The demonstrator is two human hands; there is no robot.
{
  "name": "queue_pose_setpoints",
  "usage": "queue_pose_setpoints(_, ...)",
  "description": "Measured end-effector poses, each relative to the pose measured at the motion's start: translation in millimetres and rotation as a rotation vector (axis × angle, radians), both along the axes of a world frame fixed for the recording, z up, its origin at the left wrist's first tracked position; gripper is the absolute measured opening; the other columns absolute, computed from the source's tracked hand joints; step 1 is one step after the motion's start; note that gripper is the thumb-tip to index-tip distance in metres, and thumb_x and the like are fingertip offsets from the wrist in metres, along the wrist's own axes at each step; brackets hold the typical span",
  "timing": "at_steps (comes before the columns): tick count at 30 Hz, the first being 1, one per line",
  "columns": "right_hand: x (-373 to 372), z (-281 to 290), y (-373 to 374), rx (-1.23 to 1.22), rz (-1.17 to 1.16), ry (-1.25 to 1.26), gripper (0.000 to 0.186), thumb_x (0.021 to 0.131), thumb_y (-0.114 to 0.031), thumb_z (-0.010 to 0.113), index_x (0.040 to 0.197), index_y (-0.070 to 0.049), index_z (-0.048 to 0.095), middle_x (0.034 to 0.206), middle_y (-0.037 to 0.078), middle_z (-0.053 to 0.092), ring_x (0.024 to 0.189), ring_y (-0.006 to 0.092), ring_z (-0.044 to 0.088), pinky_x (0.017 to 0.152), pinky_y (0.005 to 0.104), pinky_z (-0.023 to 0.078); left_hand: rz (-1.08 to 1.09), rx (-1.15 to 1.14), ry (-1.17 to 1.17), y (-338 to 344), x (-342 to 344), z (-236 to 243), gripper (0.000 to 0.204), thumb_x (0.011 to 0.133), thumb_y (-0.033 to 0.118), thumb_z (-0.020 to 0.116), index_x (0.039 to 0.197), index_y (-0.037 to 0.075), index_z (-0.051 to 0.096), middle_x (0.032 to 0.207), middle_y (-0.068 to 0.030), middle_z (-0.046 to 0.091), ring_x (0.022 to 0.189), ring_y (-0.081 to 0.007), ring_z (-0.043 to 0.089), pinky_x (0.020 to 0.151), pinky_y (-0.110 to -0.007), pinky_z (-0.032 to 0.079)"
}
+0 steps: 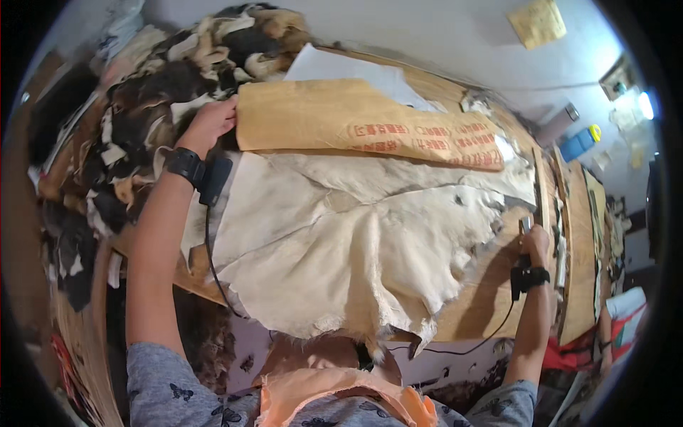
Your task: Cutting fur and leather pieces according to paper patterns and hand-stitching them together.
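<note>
A large cream animal hide (313, 249) lies spread flesh side up, its front part hanging over the table's near edge. Across its far part rests a long tan paper pattern (313, 114) with red printing. My left hand (213, 124) pinches the left end of this pattern between thumb and fingers. To the right of the hide, low over the wooden top, my right hand (538, 243) is closed around a small silver metal tool (525, 224); its exact kind is too small to tell. A white paper sheet (348, 71) lies partly under the pattern.
A heap of brown, black and white fur scraps (163, 92) covers the left side. At the far right stand a pinkish flask (558, 124) and a blue bottle with a yellow lid (580, 144). Another person's arm (605, 341) shows at the right. Cables trail from both wrist straps.
</note>
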State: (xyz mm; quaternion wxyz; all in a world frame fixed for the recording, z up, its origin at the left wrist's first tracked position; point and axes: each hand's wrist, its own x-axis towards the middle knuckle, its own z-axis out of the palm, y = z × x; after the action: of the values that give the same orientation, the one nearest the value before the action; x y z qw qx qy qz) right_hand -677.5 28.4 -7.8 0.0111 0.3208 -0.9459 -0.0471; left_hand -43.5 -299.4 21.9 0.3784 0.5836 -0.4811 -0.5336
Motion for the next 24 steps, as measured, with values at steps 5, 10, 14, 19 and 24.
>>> queue_pose_setpoints(5,5.9,-8.9,-3.6,-0.079,-0.139,0.088,0.024,0.077,-0.021,0.059,0.091,-0.003,0.066,0.094,0.021,0.065,0.091,0.037,0.062,0.076,0.0446,0.051,-0.24,-0.069,0.381,-39.8,10.3,-19.2,0.022,0.089,0.021,0.058,0.106,0.007,0.058,0.097,-0.0024,0.063,0.087,-0.0126,0.06,0.076,-0.026,0.048)
queue_pose_setpoints(10,-8.3,-22.0,1.4,-0.104,-0.097,0.093,0.026,0.081,-0.022,0.053,0.088,-0.002,0.066,0.093,0.023,0.064,0.091,0.0392,0.061,0.077,0.0457,0.05,-0.272,-0.253,0.263,16.4,21.5,10.5,0.029,0.088,0.015,0.058,0.116,0.007,0.055,0.107,-0.0002,0.06,0.095,-0.01,0.057,0.083,-0.024,0.044)
queue_pose_setpoints(14,-23.0,-25.0,0.6,-0.133,-0.119,0.062,0.03,0.081,-0.023,0.048,0.091,-0.002,0.067,0.096,0.023,0.063,0.094,0.0377,0.06,0.08,0.0444,0.049,-0.3,-0.15,0.213,78.9,78.8,0.1,0.032,0.085,0.011,0.062,0.116,0.006,0.056,0.111,0.0013,0.059,0.1,-0.0075,0.053,0.085,-0.024,0.041)
queue_pose_setpoints(19,-16.1,-21.9,-1.0,-0.089,-0.039,0.061,0.03,0.079,-0.027,0.051,0.088,-0.003,0.067,0.09,0.022,0.065,0.089,0.0368,0.063,0.077,0.0445,0.05,-0.207,-0.143,0.127,166.4,102.1,-12.4,0.029,0.081,0.006,0.066,0.109,0.003,0.062,0.111,-0.0014,0.062,0.101,-0.0097,0.055,0.087,-0.025,0.042)
queue_pose_setpoints(24,-42.1,-30.3,9.8,-0.037,0.112,0.132,0.03,0.076,-0.028,0.054,0.081,-0.001,0.066,0.084,0.021,0.065,0.084,0.0354,0.064,0.072,0.0441,0.051,-0.369,-0.435,-0.318,224.2,79.9,-7.3,0.021,0.075,0.0,0.065,0.096,0.002,0.067,0.095,-0.005,0.067,0.096,-0.017,0.058,0.084,-0.028,0.044)
